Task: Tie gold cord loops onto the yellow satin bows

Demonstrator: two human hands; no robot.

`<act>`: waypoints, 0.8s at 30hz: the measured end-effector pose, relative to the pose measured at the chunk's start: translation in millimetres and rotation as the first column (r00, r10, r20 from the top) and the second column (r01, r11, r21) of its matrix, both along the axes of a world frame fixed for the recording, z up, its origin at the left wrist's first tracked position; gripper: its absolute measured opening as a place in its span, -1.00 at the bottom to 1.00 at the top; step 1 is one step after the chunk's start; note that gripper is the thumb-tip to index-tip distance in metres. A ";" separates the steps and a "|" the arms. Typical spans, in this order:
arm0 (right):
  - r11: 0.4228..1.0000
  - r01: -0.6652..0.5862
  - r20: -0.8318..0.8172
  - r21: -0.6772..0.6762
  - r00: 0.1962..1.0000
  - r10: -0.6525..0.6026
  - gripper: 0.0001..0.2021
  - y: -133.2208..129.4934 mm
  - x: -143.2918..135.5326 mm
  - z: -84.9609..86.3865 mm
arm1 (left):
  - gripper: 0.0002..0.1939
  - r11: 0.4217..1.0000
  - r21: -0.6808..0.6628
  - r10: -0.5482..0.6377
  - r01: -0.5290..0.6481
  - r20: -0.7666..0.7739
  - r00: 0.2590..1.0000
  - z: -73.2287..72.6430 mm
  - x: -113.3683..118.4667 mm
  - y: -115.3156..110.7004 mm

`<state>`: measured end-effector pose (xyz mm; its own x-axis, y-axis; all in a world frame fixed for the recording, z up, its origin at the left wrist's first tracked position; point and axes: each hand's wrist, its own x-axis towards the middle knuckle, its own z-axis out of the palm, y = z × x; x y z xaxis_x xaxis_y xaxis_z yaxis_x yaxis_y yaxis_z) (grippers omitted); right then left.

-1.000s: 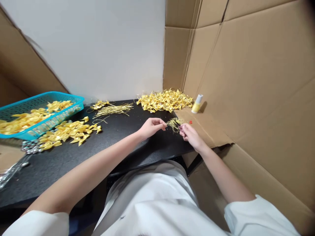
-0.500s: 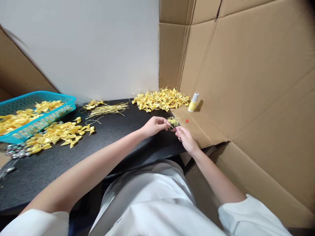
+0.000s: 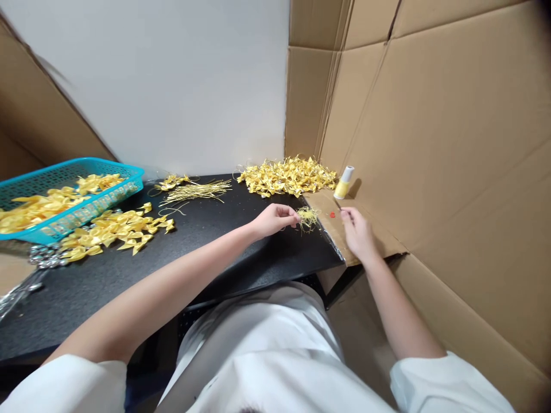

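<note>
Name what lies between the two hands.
Head view: a tangle of yellow strands beside the left hand, then a small red piece near the right hand.

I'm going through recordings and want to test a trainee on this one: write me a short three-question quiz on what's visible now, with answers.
1. True or false: the right hand is nearer to the spool than the left hand is.
2. Pick one. The blue basket holds: A) white cups B) yellow bows C) green apples
3. Fill in: between the thread scraps and the right hand, the small bit on the cardboard is coloured ____.

Key: 1 true; 2 B; 3 red.
</note>
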<state>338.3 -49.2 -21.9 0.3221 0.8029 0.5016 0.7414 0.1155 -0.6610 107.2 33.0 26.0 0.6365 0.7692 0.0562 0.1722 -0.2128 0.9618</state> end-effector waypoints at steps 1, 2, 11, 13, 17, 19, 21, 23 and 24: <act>0.998 0.067 0.088 -0.019 0.994 -0.065 -0.56 0.2 12.1 3.0 | -0.76 1.000 0.008 0.011 -0.011 0.010 1.000 1.8 -3.2 2.8; 0.994 0.102 0.179 -0.049 0.980 -0.092 -0.58 0.7 23.2 4.6 | -0.78 0.999 0.022 0.027 -0.027 0.031 0.999 4.6 -7.2 6.5; 0.956 0.249 0.304 -0.154 0.933 -0.194 -0.69 3.8 42.1 3.6 | -0.88 0.913 0.106 0.367 -0.395 0.215 0.905 68.5 -55.1 53.0; 0.990 0.124 0.082 -0.071 0.990 -0.118 -0.65 0.1 12.3 13.8 | -0.87 0.912 0.094 0.368 -0.399 0.240 0.899 80.4 -59.2 56.4; 0.780 -0.625 -0.758 0.004 0.507 0.410 -0.66 -0.5 -83.2 39.6 | -0.82 0.925 0.137 0.308 -0.354 0.275 0.911 89.2 -63.6 42.8; 0.550 -0.831 -0.973 0.084 0.051 0.226 -0.56 14.6 -124.5 51.3 | -0.78 0.938 0.175 0.243 -0.299 0.286 0.927 84.9 -70.2 23.5; 0.606 -0.774 -0.980 0.184 -0.193 0.051 -0.55 41.1 -148.2 61.1 | -0.74 0.957 0.201 0.159 -0.210 0.246 0.956 74.7 -82.3 -2.4; 0.759 -0.627 -0.959 0.178 -0.282 -0.007 -0.58 71.0 -155.9 68.5 | -0.72 0.975 0.211 0.042 -0.071 0.138 0.990 60.0 -98.4 -30.2; 0.795 -0.586 -0.962 0.155 -0.274 -0.014 -0.61 84.1 -156.1 71.0 | -0.71 0.979 0.204 0.004 -0.021 0.085 0.996 51.7 -106.9 -43.0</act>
